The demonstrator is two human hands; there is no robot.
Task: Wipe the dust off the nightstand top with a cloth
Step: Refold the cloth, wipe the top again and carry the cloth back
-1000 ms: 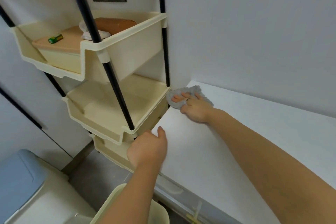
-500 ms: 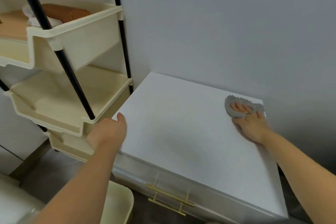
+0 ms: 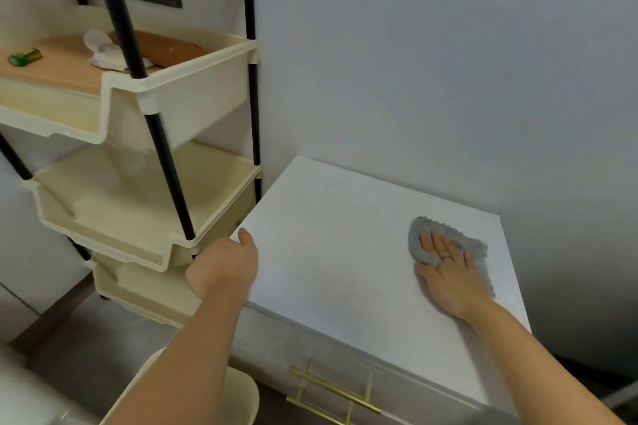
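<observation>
The white nightstand top (image 3: 331, 252) fills the middle of the view, against a grey wall. A grey fluffy cloth (image 3: 419, 235) lies on its right part, a little in from the back right corner. My right hand (image 3: 448, 272) presses flat on the cloth with straight, spread fingers. My left hand (image 3: 224, 266) grips the nightstand's left front edge, thumb on top and fingers curled over the side.
A cream tiered rack (image 3: 138, 190) with black poles stands close against the nightstand's left side; its top tray holds a brown roll, a white rag and a green battery. Gold drawer handles (image 3: 331, 390) show on the front. A cream bin (image 3: 238, 400) sits below left.
My right hand slid the cloth from the back left corner across to the back right corner, then drew it a little forward and leftward. My left hand kept its grip on the left edge.
</observation>
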